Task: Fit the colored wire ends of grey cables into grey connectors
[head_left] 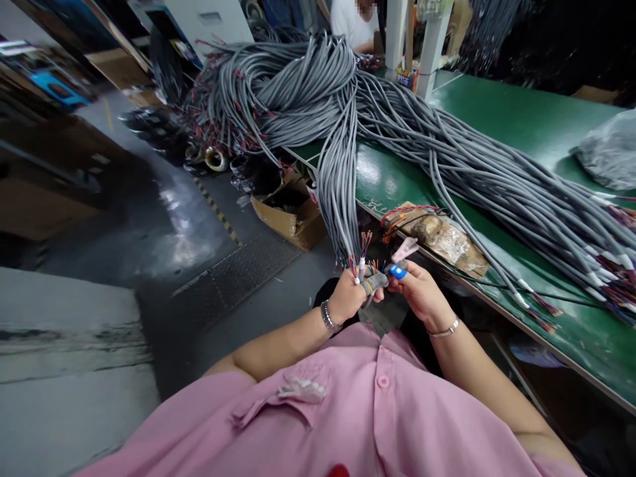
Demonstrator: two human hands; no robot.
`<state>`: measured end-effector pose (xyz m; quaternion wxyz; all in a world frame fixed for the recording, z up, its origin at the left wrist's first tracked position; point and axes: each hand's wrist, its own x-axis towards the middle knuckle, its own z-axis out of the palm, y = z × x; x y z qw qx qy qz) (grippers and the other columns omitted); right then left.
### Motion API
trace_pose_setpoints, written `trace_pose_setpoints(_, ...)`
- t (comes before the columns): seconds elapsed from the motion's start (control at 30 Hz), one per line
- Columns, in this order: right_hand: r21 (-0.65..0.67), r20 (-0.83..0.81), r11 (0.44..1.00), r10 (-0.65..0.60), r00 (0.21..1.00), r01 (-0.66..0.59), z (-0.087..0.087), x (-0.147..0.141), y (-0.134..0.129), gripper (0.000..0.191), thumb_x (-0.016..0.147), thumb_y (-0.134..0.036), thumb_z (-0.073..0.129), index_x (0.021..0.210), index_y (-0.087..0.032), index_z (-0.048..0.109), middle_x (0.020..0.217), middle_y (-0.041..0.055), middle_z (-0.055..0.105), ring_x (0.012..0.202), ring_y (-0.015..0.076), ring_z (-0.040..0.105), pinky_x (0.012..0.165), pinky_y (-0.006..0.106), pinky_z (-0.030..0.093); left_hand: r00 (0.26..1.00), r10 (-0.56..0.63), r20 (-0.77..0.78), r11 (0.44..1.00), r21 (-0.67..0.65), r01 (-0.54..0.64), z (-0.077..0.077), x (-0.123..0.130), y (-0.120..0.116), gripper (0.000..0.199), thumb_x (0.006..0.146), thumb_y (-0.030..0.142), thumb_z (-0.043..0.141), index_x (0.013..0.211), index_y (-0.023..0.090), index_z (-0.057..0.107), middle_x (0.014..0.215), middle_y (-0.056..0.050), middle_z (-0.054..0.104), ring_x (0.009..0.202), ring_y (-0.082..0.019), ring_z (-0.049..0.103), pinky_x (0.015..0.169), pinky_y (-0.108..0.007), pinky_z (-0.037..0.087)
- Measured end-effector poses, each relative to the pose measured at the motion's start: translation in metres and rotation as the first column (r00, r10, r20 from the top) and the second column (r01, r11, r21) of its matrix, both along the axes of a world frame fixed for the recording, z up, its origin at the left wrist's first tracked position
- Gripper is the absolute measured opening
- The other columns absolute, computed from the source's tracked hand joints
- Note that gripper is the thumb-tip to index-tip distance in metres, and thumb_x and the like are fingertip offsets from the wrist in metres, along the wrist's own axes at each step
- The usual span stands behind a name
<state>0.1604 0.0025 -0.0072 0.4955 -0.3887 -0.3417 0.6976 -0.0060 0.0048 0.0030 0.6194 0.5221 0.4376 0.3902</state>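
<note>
My left hand (348, 295) is closed around the end of a grey cable (362, 265) that has a white band and fanned-out coloured wires (366, 242). Grey finger covers (375, 283) wrap some of its fingertips. Close beside it, my right hand (422, 295) pinches at the wire ends, its thumb wearing a blue cover (397, 271); what lies between the fingertips is too small to make out. A hanging bunch of grey cables (338, 185) drops over the table edge toward my left hand. Just beyond my right hand is a pink clip (405, 249).
More grey cables (477, 165) lie along the green table (521, 119). A tape-wrapped wooden block (447, 242) sits at its edge. An opened carton (288, 218) stands on the floor. A plastic bag (611, 149) lies far right. Another person (350, 23) is behind the cables.
</note>
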Motion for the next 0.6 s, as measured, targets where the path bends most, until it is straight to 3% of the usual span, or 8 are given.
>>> trace_pose_setpoints(0.2, 0.147, 0.118, 0.989, 0.006, 0.993, -0.023, 0.005, -0.007, -0.007, 0.023, 0.079, -0.041, 0.072, 0.077, -0.019, 0.065, 0.064, -0.0006, 0.063, 0.057, 0.0126, 0.054, 0.059, 0.028, 0.043, 0.977, -0.175, -0.124, 0.983, 0.042, 0.181, 0.006, -0.001, 0.000, 0.035, 0.075, 0.043, 0.072, 0.060, 0.012, 0.064, 0.053, -0.003, 0.063, 0.046, -0.009, 0.053, 0.049, -0.021, 0.041)
trace_pose_setpoints(0.43, 0.085, 0.064, 0.996, -0.005, 0.998, -0.001, -0.009, 0.002, -0.012, 0.024, 0.078, -0.037, 0.075, 0.095, -0.021, 0.069, 0.082, 0.0002, 0.064, 0.068, 0.0108, 0.054, 0.067, 0.026, 0.045, 1.000, 0.015, 0.014, 0.999, -0.044, -0.014, -0.003, -0.001, 0.001, 0.039, 0.076, 0.047, 0.070, 0.059, 0.012, 0.064, 0.053, -0.004, 0.063, 0.044, -0.009, 0.052, 0.042, -0.021, 0.034)
trace_pose_setpoints(0.6, 0.140, 0.077, 0.989, -0.059, 0.995, 0.048, -0.011, -0.001, -0.014, 0.018, 0.077, -0.033, 0.075, 0.088, -0.021, 0.069, 0.075, -0.0008, 0.063, 0.065, 0.0105, 0.052, 0.064, 0.025, 0.043, 0.998, 0.039, 0.058, 0.998, -0.053, -0.036, -0.005, 0.000, 0.001, 0.038, 0.073, 0.047, 0.073, 0.061, 0.012, 0.065, 0.053, -0.004, 0.063, 0.045, -0.010, 0.054, 0.042, -0.021, 0.033)
